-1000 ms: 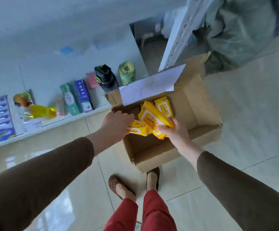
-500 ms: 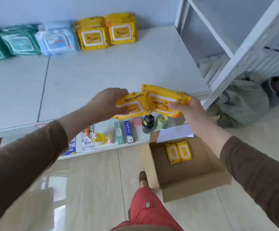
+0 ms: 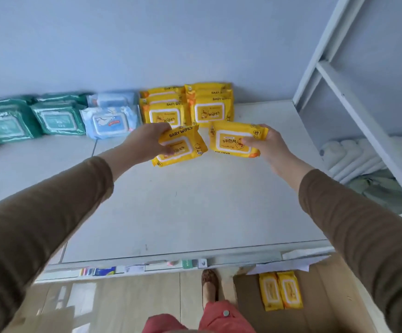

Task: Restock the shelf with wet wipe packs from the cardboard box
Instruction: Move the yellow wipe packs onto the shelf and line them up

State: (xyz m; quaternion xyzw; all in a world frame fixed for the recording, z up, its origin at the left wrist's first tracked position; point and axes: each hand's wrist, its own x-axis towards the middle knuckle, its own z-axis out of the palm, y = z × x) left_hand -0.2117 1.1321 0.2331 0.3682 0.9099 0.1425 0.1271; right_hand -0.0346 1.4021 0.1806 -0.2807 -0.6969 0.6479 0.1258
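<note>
Left hand point(image 3: 144, 143) grip: closed on yellow pack point(image 3: 179, 146). Right hand point(image 3: 266, 145) grip: closed on second pack point(image 3: 234, 140), long axis crosswise. Stacked yellow packs point(image 3: 186, 106) just beyond both grips, on shelf point(image 3: 183, 207).

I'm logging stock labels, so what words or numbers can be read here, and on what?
"BABY WIPES", "Wipes", "80": yellow pack in the left hand.
"Wipes", "80", upside down: yellow pack in the right hand.
"BABY WIPES", "Wipes": the two yellow stacks on the shelf.
Too blurred: green packs, blue packs, shelf-edge tags, packs in the cardboard box.
</note>
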